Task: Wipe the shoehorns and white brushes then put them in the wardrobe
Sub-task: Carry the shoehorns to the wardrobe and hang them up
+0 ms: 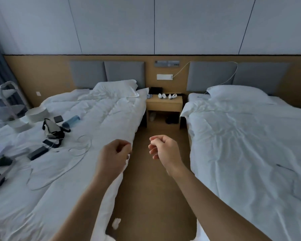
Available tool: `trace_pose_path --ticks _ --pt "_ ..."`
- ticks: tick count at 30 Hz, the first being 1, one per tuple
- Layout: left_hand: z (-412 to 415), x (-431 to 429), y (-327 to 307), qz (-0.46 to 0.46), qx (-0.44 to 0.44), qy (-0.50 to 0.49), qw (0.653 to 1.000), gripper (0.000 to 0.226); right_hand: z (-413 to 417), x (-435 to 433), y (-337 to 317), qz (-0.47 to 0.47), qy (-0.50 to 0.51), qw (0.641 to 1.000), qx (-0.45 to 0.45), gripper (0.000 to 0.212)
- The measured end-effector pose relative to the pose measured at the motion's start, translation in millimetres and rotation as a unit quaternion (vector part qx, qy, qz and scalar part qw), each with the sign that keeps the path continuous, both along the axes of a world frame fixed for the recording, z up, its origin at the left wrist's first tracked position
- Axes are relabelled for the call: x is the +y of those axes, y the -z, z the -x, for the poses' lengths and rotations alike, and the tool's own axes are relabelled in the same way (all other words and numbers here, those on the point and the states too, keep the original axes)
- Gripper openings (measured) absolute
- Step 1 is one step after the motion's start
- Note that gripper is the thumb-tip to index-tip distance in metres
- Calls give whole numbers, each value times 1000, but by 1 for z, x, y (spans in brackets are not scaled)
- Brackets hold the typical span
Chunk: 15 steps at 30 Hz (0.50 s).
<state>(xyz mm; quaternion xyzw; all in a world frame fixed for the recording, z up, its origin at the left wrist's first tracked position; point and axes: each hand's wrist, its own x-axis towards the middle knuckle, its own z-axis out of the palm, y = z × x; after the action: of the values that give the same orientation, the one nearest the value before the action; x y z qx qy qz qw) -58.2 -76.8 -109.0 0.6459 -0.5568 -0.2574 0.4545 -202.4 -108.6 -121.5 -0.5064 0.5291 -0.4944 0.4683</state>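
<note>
Several small white items (pixel 167 96), too small to tell apart as shoehorns or brushes, lie on the wooden nightstand (pixel 164 105) between the two beds, far ahead. My left hand (pixel 114 154) hangs over the edge of the left bed, fingers loosely curled, holding nothing. My right hand (pixel 162 148) is raised over the aisle floor with fingers loosely curled and nothing in them. Both hands are well short of the nightstand. No wardrobe or cloth is in view.
The left bed (pixel 97 115) carries a bag (pixel 53 128), a blue bottle (pixel 70 121), cables, dark devices and round white boxes (pixel 36 114). The right bed (pixel 250 136) has a pillow. A narrow wooden floor aisle (pixel 151 188) runs between them. Shoes sit under the nightstand.
</note>
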Motion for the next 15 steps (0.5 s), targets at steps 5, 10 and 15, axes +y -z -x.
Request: trace_pose_path --ticks 5,10,15 --pt "-2 -100 0 -26 -2 78 997 15 1 -76 5 -29 83 996 1 19" --pt "18 -193 10 -41 5 136 990 13 28 -157 16 -28 140 989 -27 14" --pt "42 -292 14 -37 -20 152 988 15 55 -266 28 -22 142 988 -50 13"
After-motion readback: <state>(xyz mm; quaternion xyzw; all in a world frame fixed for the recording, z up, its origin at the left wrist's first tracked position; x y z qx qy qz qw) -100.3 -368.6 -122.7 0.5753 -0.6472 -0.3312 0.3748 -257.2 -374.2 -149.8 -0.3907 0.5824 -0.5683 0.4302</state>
